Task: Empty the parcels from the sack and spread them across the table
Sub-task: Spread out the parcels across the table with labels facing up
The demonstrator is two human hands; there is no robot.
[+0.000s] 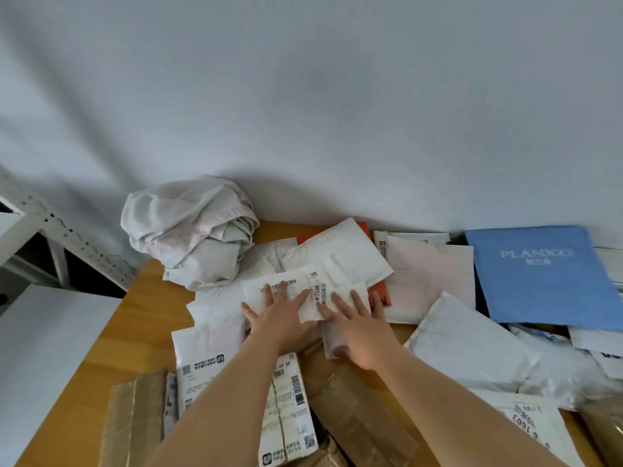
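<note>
The crumpled white sack (pixel 190 232) lies slumped at the table's far left corner against the wall. Parcels cover the wooden table (pixel 145 308): white mailers, a pale pink one (pixel 435 274), an orange one (pixel 381 296), a blue "PLANDOU" bag (pixel 542 278), and brown cardboard packets (pixel 360 416) near me. My left hand (pixel 281 315) lies flat with spread fingers on a white labelled mailer (pixel 296 288) at the centre. Beside it, my right hand (pixel 357 328) presses flat on the same heap, fingers straight.
A white metal shelf frame (pixel 67 241) stands left of the table, with a white surface (pixel 47 358) below it. A pale wall runs behind the table. A padded white mailer (pixel 472 352) and labelled packets crowd the right side.
</note>
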